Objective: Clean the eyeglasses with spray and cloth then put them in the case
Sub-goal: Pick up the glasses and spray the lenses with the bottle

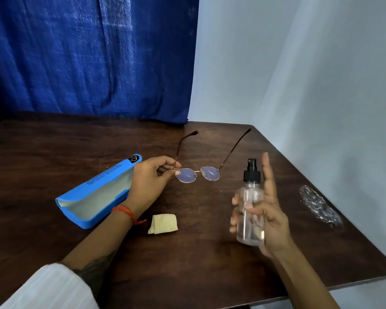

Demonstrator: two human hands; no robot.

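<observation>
The thin gold-framed eyeglasses (197, 173) hover over the table's middle with both arms unfolded and pointing away from me. My left hand (148, 182) pinches them at the left hinge. My right hand (266, 216) holds a clear spray bottle (251, 210) with a black nozzle upright, to the right of the glasses; the index finger is stretched up beside the nozzle. A folded pale yellow cloth (163, 224) lies on the table near my left wrist. The blue glasses case (94, 197) lies open at the left, partly behind my left hand.
The dark wooden table (187, 264) ends close on the right and at the front. A crumpled clear plastic wrapper (320, 206) lies near its right edge. A blue curtain hangs behind and a white wall stands on the right.
</observation>
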